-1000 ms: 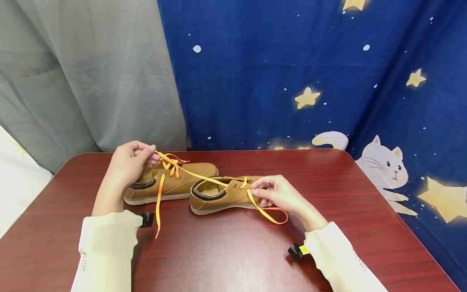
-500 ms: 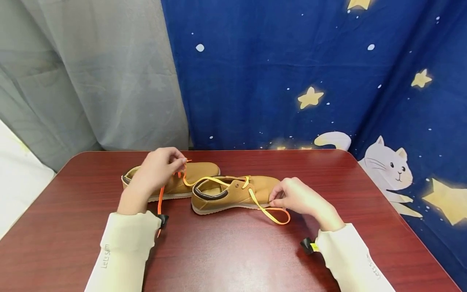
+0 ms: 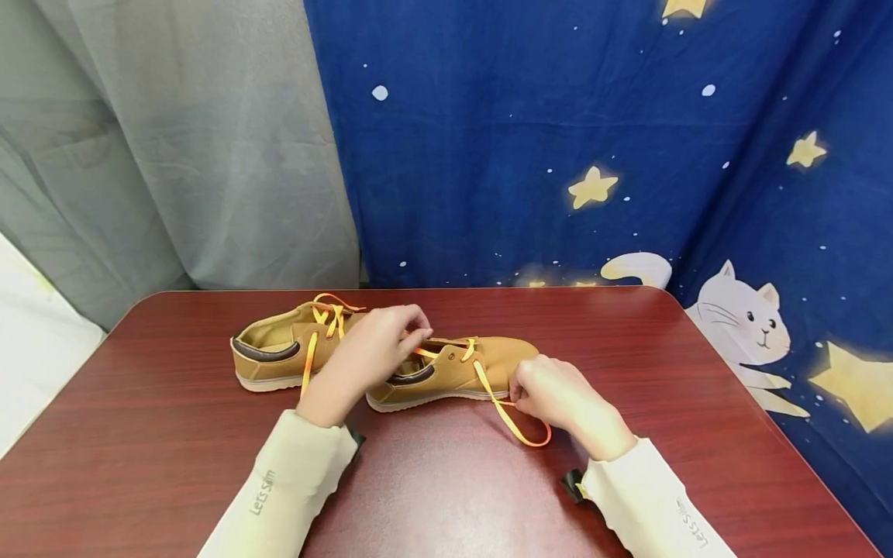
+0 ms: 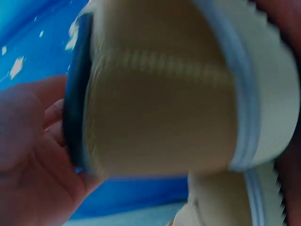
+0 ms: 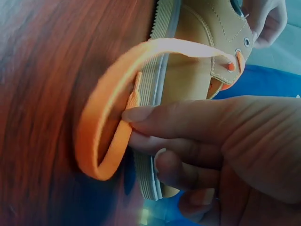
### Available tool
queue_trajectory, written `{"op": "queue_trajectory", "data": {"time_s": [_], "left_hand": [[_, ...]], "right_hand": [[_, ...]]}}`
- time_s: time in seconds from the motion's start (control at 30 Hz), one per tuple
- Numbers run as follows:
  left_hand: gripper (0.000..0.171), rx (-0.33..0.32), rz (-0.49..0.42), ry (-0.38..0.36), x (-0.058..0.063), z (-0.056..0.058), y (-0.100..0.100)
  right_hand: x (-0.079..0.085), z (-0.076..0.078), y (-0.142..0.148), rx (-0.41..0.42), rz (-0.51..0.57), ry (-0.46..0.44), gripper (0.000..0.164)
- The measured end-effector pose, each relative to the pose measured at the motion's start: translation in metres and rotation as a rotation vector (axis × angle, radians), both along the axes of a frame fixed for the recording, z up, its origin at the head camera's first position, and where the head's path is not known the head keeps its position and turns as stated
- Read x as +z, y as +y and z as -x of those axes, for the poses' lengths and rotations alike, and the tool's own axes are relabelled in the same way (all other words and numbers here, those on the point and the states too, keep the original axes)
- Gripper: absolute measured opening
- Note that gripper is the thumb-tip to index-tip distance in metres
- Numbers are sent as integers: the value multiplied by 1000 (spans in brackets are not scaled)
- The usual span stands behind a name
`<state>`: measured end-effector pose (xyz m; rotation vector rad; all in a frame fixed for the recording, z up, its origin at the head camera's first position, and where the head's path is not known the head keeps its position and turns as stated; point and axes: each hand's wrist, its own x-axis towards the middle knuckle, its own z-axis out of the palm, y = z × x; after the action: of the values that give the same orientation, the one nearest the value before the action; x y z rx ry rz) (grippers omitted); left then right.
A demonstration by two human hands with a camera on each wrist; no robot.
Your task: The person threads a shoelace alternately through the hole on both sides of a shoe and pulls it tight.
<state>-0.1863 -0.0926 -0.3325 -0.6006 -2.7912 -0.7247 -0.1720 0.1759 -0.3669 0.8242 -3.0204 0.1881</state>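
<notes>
Over the ankle opening of the nearer tan shoe (image 3: 481,364), my left hand (image 3: 380,345) has thumb and fingertips together, with a bit of yellow-orange shoelace (image 3: 427,353) showing at them. In the left wrist view the heel (image 4: 160,113) hides those fingertips. Beside the toe, my right hand (image 3: 558,395) pinches the lace's other end between thumb and forefinger. The right wrist view shows this orange lace (image 5: 91,127) looping from an eyelet over the sole's edge to the pinched tip.
Behind and left stands a second tan shoe (image 3: 268,364) with its own orange laces (image 3: 335,316), partly covered by my left hand. Both rest on a red-brown wooden table (image 3: 446,480). Grey and starry blue curtains (image 3: 488,155) hang past its far edge.
My left hand has come rightward from above the rear shoe to the nearer shoe's opening. The right hand has shifted from the lacing to beside the toe, drawing the lace end with it.
</notes>
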Motion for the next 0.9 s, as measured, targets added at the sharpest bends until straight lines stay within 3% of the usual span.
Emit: {"op": "queue_trajectory", "data": {"time_s": [0.3, 0.5, 0.63, 0.8, 0.9], "left_hand": [[8, 22, -26, -19, -14, 4, 14], [13, -34, 31, -14, -14, 7, 14], [10, -76, 91, -17, -14, 9, 15], [16, -136, 140, 48, -17, 11, 20], [15, -147, 132, 103, -19, 13, 24]], "right_hand": [[2, -4, -4, 0, -14, -28, 36], [4, -6, -5, 1, -16, -19, 34], [4, -6, -3, -15, -26, -62, 32], [9, -2, 8, -29, 0, -152, 28], [15, 3, 19, 9, 65, -203, 24]]}}
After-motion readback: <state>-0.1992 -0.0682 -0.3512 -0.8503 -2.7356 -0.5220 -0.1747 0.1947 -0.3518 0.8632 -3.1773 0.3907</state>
